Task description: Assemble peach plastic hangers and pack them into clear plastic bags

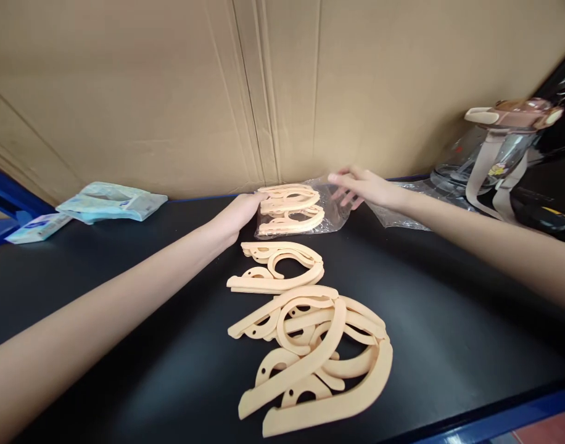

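Note:
A clear plastic bag (335,213) with cream folding hangers (294,200) inside lies near the back of the black table. My left hand (245,213) grips its left end, the fingertips partly hidden by the bag. At the bag's right end is my right hand (354,185), fingers apart, close to or touching the loose film; contact is hard to tell. Closer to me, a small stack of folded hangers (282,283) lies loose. In front of it, a larger overlapping pile of the same hangers (319,364) rests on the table.
Another clear plastic bag (403,209) lies under and behind my right forearm. A transparent water bottle (499,154) with a strap stands at the back right. Light-blue tissue packs (109,202) are at the back left. Cardboard (171,92) walls off the rear; the table (449,320) has blue edges.

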Available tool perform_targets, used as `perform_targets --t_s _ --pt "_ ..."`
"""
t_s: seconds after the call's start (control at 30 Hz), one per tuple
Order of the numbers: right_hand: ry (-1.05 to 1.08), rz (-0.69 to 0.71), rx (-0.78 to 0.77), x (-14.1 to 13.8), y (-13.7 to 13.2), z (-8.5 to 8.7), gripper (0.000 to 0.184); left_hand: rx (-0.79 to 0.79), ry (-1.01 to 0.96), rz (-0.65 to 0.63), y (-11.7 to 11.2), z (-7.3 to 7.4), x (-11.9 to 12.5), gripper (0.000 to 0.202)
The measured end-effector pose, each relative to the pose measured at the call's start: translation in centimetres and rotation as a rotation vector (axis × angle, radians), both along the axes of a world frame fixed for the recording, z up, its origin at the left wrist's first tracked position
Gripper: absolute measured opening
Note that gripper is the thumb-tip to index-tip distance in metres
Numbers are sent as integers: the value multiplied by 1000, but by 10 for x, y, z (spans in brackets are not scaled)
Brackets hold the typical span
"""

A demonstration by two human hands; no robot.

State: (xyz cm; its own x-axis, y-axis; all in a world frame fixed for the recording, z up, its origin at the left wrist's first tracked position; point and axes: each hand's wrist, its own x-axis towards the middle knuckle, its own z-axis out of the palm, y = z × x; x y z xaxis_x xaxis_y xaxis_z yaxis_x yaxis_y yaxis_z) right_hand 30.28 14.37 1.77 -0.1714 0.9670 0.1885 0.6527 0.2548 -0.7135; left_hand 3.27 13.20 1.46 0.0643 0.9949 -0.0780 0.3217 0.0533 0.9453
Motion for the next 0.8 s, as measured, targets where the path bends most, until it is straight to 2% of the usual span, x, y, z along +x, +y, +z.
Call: perform_targets --t_s 0.07,0.17,0.33,0.37,0.43,0.5,0.53,0.57,0.63,0.7,0.8 --pt "131 27 -66 -21 -7 -2 46 -33 -122 -17 -1 7 12 36" --pt "285 24 -51 -38 -16 -1 40 -84 -276 -31 -3 20 27 32" --pt "392 -3 51 -27 -25 14 51 -113 -423 14 -13 34 26 18" --pt "345 -21 98 -22 -27 17 51 -99 -438 38 -17 36 23 17" --pt "117 -75 258 -13 -33 23 42 -53 -469 72 -27 38 17 18" --pt "-181 -97 414 -9 -40 27 20 -18 -499 71 -39 38 13 20" --pt "-285 -79 440 -9 -44 29 9 -16 -510 62 -46 37 11 21" --pt "-328 -42 414 -10 -48 31 13 -23 -518 52 -52 37 10 21" --pt "-221 53 249 -15 -57 33 31 -60 -524 36 -64 35 10 21" --pt "42 138 21 -23 -66 33 43 -99 -526 35 -73 36 11 19" --pt "388 233 -275 -35 -78 30 43 -138 -541 64 -83 39 12 31"
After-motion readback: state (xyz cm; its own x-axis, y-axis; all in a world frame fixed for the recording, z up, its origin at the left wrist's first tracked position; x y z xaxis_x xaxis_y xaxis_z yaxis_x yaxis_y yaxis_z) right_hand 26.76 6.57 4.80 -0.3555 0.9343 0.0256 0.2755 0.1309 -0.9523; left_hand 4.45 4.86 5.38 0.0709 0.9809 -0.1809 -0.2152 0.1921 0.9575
